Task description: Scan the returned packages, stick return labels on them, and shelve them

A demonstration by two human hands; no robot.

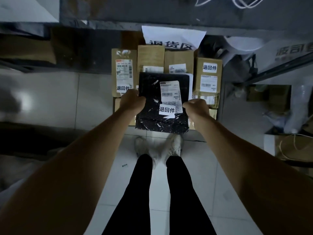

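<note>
Black mailer (162,106) held over boxes (179,61) under return-area sign (172,37), return label (166,109) already on. Left hand (133,100) grips left edge, right hand (197,106) grips right edge. Looks soft, light, slick film; likely sags, so two-edge hold suits.

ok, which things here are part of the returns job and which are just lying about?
Job:
black bag parcel, held by left hand and right hand
its return sticker
cardboard boxes already stacked
returns-area sign

Lying about:
white cables
yellow cord
loose sticker on floor
</note>
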